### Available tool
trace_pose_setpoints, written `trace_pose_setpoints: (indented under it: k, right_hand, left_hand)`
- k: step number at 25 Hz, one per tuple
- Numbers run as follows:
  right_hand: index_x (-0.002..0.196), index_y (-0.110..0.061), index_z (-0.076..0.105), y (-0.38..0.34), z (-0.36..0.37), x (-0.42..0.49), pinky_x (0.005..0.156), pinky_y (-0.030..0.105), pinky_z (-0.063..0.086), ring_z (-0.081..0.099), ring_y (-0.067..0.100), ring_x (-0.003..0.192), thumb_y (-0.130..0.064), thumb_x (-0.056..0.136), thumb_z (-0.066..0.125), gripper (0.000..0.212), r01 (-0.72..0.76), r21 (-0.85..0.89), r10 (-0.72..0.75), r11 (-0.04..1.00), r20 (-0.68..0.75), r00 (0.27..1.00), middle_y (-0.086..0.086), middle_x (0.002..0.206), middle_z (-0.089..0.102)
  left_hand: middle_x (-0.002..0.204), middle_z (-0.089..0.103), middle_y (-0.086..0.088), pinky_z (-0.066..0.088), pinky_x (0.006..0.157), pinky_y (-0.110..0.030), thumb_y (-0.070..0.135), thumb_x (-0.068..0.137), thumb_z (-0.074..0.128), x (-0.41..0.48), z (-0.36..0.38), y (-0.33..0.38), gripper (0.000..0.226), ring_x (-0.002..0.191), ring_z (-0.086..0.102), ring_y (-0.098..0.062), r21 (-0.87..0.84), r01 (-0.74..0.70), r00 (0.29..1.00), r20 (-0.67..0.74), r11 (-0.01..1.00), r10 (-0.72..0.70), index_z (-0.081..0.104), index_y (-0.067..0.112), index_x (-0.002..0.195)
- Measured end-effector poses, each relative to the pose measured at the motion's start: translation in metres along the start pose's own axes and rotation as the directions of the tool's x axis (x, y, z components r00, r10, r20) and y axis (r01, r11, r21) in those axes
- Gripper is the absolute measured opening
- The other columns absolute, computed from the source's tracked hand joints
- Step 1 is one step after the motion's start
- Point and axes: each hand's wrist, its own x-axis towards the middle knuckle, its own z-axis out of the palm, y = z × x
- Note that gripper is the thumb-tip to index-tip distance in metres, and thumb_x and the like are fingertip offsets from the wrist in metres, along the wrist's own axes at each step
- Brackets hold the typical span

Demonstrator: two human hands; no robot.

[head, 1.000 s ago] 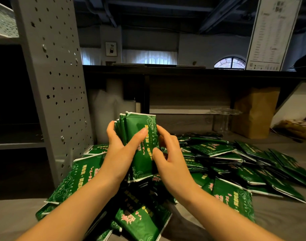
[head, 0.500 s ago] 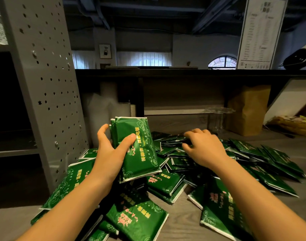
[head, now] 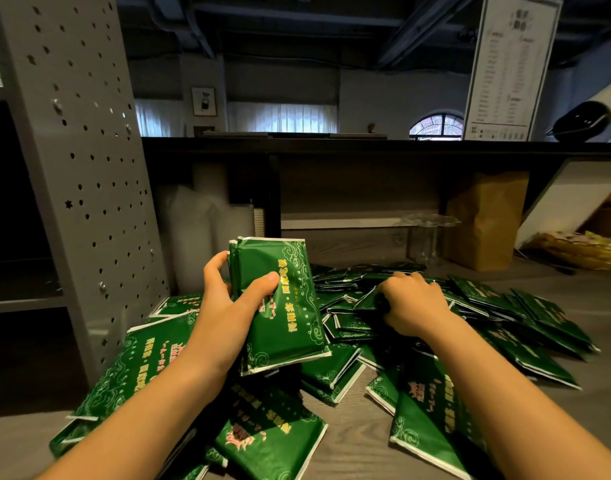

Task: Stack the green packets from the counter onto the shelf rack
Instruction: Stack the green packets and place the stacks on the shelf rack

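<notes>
My left hand [head: 228, 306] holds a small upright bundle of green packets [head: 283, 306], thumb across the front and fingers behind. My right hand [head: 415, 303] has its fingers curled round a green packet [head: 368, 301] in the heap. Several more green packets [head: 505, 317] lie scattered over the grey counter [head: 359, 441], some right below my arms. The grey perforated shelf rack [head: 85, 174] stands at the left, its dark shelf [head: 20, 289] just beyond the upright.
A brown paper bag [head: 484, 220] and a clear glass stand [head: 429, 233] sit at the back right of the counter. A dark raised ledge [head: 366, 147] runs across behind. White plastic-wrapped items [head: 200, 230] lean beside the rack upright.
My right hand left the bundle, reached right into the heap and curled round a packet. My left hand kept the bundle and stayed nearly in place.
</notes>
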Motion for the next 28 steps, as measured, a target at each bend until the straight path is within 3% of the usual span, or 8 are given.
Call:
trace_pose_setpoints:
  k: [5, 8, 12, 14, 17, 20, 24, 28]
  right_hand:
    - [0.104, -0.01, 0.069, -0.007, -0.011, -0.003, 0.079, 0.04, 0.054, 0.064, 0.027, 0.09, -0.027, 0.087, 0.064, 0.025, 0.126, 0.309, -0.119, 0.943, -0.042, 0.992, 0.012, 0.102, 0.068]
    - [0.085, -0.016, 0.069, -0.016, -0.021, -0.011, 0.061, 0.031, 0.04, 0.055, 0.022, 0.065, -0.025, 0.092, 0.058, 0.016, 0.234, 0.439, -0.194, 0.868, -0.134, 0.972, 0.01, 0.077, 0.065]
    - [0.097, -0.018, 0.068, -0.022, -0.032, -0.019, 0.071, 0.032, 0.044, 0.06, 0.022, 0.084, -0.022, 0.096, 0.051, 0.017, 0.365, 0.584, -0.209, 0.725, -0.318, 0.925, 0.006, 0.094, 0.065]
    - [0.105, -0.023, 0.065, -0.025, -0.037, -0.024, 0.077, 0.029, 0.054, 0.064, 0.013, 0.091, -0.018, 0.097, 0.049, 0.019, 0.419, 0.762, -0.156, 0.494, -0.397, 0.905, -0.003, 0.099, 0.067]
    - [0.106, -0.035, 0.058, -0.031, -0.043, -0.03, 0.068, 0.021, 0.056, 0.069, 0.006, 0.088, -0.007, 0.098, 0.046, 0.032, 0.431, 0.9, -0.06, 0.068, -0.428, 0.902, -0.01, 0.098, 0.07]
    - [0.106, -0.036, 0.056, -0.041, -0.043, -0.034, 0.066, 0.022, 0.056, 0.07, 0.008, 0.085, -0.001, 0.097, 0.042, 0.039, 0.331, 0.928, -0.118, -0.172, -0.353, 0.928, -0.011, 0.094, 0.073]
    - [0.107, -0.035, 0.056, -0.068, -0.032, -0.043, 0.068, 0.022, 0.055, 0.069, 0.006, 0.088, 0.005, 0.095, 0.039, 0.045, 0.304, 0.939, -0.19, -0.164, -0.332, 0.924, -0.013, 0.098, 0.072]
    - [0.115, -0.038, 0.05, -0.092, -0.019, -0.052, 0.088, 0.027, 0.054, 0.062, 0.002, 0.105, 0.001, 0.097, 0.04, 0.044, 0.367, 0.922, -0.099, -0.121, -0.379, 0.92, -0.013, 0.113, 0.064]
  left_hand:
    - [0.111, 0.063, -0.002, 0.057, 0.073, -0.039, 0.028, 0.081, 0.065, 0.001, -0.002, 0.001, 0.063, 0.085, 0.07, -0.018, -0.007, 0.0, 1.0, -0.005, 1.0, 0.0, 0.031, 0.033, 0.134]
    - [0.115, 0.061, -0.001, 0.056, 0.077, -0.04, 0.027, 0.082, 0.065, 0.002, -0.003, 0.001, 0.064, 0.092, 0.068, -0.02, -0.017, -0.001, 1.0, -0.022, 1.0, 0.001, 0.03, 0.032, 0.135]
    - [0.118, 0.061, -0.003, 0.055, 0.081, -0.042, 0.029, 0.084, 0.064, 0.007, -0.006, -0.002, 0.061, 0.096, 0.067, -0.022, -0.025, 0.007, 0.999, -0.043, 1.0, -0.008, 0.031, 0.032, 0.136]
    - [0.118, 0.062, -0.003, 0.054, 0.082, -0.041, 0.03, 0.085, 0.063, 0.008, -0.006, -0.002, 0.061, 0.096, 0.067, -0.021, -0.03, 0.02, 0.998, -0.05, 0.999, -0.022, 0.032, 0.031, 0.138]
    - [0.109, 0.066, -0.005, 0.054, 0.071, -0.034, 0.027, 0.088, 0.06, 0.008, -0.006, -0.002, 0.051, 0.089, 0.067, -0.019, -0.043, 0.035, 0.997, -0.064, 0.998, -0.038, 0.037, 0.027, 0.134]
    - [0.105, 0.068, -0.004, 0.053, 0.061, -0.028, 0.028, 0.09, 0.058, 0.007, -0.006, -0.001, 0.043, 0.082, 0.068, -0.017, -0.05, 0.054, 0.996, -0.062, 0.997, -0.057, 0.041, 0.026, 0.13]
    - [0.107, 0.068, -0.002, 0.055, 0.073, -0.035, 0.035, 0.09, 0.056, 0.007, -0.004, -0.002, 0.048, 0.09, 0.068, -0.018, -0.049, 0.054, 0.995, -0.076, 0.997, -0.057, 0.037, 0.027, 0.133]
    - [0.112, 0.065, -0.002, 0.055, 0.082, -0.042, 0.046, 0.086, 0.055, 0.005, -0.001, -0.003, 0.057, 0.094, 0.068, -0.018, -0.035, 0.029, 0.997, -0.067, 0.999, -0.031, 0.032, 0.029, 0.135]
